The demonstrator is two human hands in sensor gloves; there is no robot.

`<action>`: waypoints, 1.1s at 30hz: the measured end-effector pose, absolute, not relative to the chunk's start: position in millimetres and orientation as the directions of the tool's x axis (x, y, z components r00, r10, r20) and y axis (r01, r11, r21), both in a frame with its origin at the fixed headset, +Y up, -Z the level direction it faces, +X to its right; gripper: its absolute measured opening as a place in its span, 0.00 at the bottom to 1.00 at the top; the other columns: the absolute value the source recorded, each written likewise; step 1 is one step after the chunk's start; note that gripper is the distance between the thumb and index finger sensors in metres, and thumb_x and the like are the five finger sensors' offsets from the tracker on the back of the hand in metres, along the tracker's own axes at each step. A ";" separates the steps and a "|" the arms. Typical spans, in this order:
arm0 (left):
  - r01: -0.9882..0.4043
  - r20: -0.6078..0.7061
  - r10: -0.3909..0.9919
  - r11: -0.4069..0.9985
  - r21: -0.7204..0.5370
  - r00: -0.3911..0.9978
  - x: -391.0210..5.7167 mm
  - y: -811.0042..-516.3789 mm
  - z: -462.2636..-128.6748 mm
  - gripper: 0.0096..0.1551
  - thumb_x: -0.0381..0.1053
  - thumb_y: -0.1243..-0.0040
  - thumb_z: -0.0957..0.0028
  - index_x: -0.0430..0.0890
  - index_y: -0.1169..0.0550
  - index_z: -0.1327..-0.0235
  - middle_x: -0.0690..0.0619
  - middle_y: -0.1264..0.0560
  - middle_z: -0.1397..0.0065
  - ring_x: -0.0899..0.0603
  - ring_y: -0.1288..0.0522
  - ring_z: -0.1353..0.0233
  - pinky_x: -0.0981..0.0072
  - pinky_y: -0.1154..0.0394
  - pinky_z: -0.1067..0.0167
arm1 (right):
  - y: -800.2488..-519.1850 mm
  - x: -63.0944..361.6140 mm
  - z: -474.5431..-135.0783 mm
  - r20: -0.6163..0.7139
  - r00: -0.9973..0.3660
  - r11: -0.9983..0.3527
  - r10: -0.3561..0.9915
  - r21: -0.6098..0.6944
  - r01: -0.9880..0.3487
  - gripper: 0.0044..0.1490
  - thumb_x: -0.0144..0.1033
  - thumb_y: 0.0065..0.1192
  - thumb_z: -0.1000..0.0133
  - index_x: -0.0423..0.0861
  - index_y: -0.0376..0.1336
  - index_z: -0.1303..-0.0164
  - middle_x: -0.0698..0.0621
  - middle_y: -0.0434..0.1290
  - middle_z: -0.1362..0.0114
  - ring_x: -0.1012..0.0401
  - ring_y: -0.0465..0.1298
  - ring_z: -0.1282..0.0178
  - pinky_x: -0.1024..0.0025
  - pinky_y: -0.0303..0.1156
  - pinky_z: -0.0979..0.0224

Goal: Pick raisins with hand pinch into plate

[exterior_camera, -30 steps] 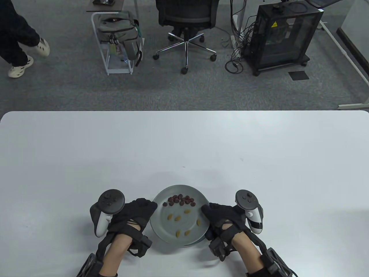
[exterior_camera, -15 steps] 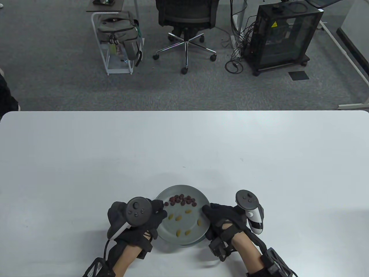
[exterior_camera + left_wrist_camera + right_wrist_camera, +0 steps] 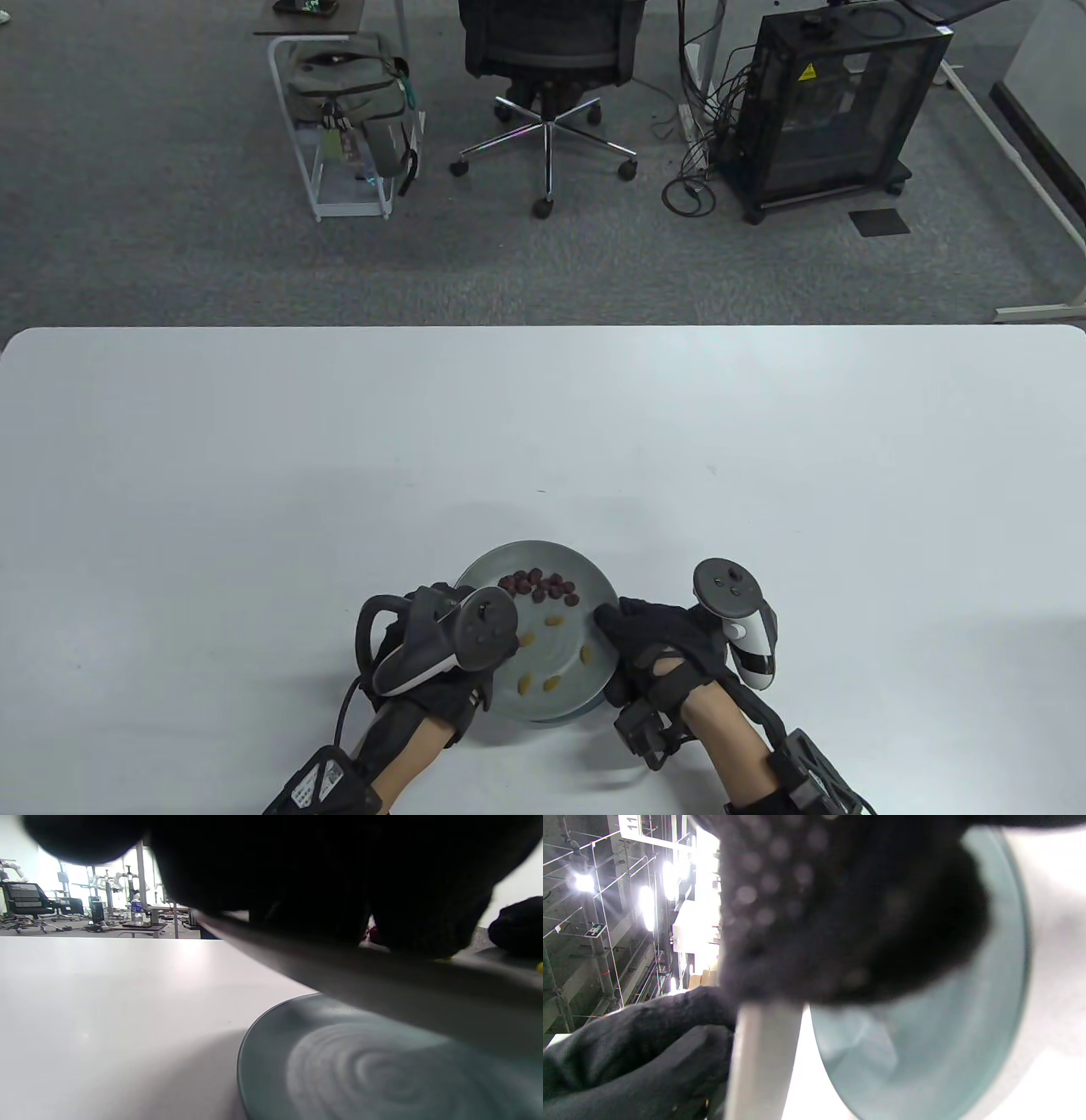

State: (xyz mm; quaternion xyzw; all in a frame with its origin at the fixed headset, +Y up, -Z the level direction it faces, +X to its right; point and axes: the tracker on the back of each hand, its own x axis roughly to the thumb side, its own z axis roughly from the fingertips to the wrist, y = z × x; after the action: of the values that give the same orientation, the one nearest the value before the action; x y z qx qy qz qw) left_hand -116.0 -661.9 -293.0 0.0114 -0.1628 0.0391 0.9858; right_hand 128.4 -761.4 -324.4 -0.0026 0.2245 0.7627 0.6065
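A grey plate (image 3: 585, 594) is held tilted above a second grey plate (image 3: 570, 713) near the table's front edge. On the upper plate lie a cluster of dark raisins (image 3: 539, 586) and several yellow raisins (image 3: 553, 621). My right hand (image 3: 612, 626) grips the upper plate's right rim. My left hand (image 3: 507, 638) reaches over the plate's left part, its fingertips hidden under its tracker (image 3: 484, 624). In the left wrist view the upper plate's underside (image 3: 382, 976) hangs over the lower plate (image 3: 360, 1069). In the right wrist view my fingers (image 3: 840, 921) hold the plate's edge (image 3: 763, 1060).
The white table (image 3: 543, 424) stretches far behind and to both sides of the plates. Beyond its far edge stand an office chair (image 3: 547, 51), a wire rack with a bag (image 3: 348, 110) and a black cabinet (image 3: 836, 102).
My left hand has moved right from beside the plate to over its left part, covering the leftmost yellow raisins. The right hand and plate have stayed put.
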 end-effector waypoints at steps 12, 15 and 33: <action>0.014 0.325 -0.037 0.997 0.072 0.945 -106.6 -668.7 -292.1 0.22 0.56 0.18 0.60 0.47 0.08 0.56 0.51 0.12 0.63 0.49 0.18 0.73 0.51 0.21 0.67 | -760.4 127.8 -323.5 -0.281 -0.264 -0.155 0.923 0.357 -0.921 0.33 0.44 0.60 0.44 0.30 0.65 0.41 0.43 0.88 0.59 0.63 0.88 0.85 0.77 0.84 0.87; 0.050 0.343 -0.080 0.994 0.096 0.936 -102.3 -669.6 -290.5 0.21 0.56 0.18 0.60 0.48 0.08 0.57 0.52 0.12 0.64 0.49 0.19 0.73 0.51 0.21 0.66 | -760.3 128.3 -323.6 -0.279 -0.269 -0.160 0.922 0.358 -0.920 0.33 0.43 0.60 0.44 0.30 0.65 0.41 0.42 0.88 0.59 0.63 0.88 0.85 0.77 0.84 0.87; -0.034 0.373 0.078 0.992 -0.123 0.924 -108.2 -677.9 -306.6 0.24 0.55 0.18 0.60 0.42 0.11 0.56 0.50 0.14 0.65 0.46 0.21 0.71 0.46 0.23 0.63 | -758.1 128.9 -324.1 -0.260 -0.281 -0.177 0.924 0.360 -0.916 0.33 0.43 0.60 0.44 0.30 0.66 0.41 0.41 0.88 0.60 0.62 0.88 0.85 0.77 0.84 0.87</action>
State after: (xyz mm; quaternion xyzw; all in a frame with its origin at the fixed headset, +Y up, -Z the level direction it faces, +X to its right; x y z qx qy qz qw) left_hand -108.2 -677.9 -306.6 -0.0573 -0.1922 0.0285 0.9793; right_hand 128.9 -758.1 -324.1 0.0088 0.2279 0.7671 0.5996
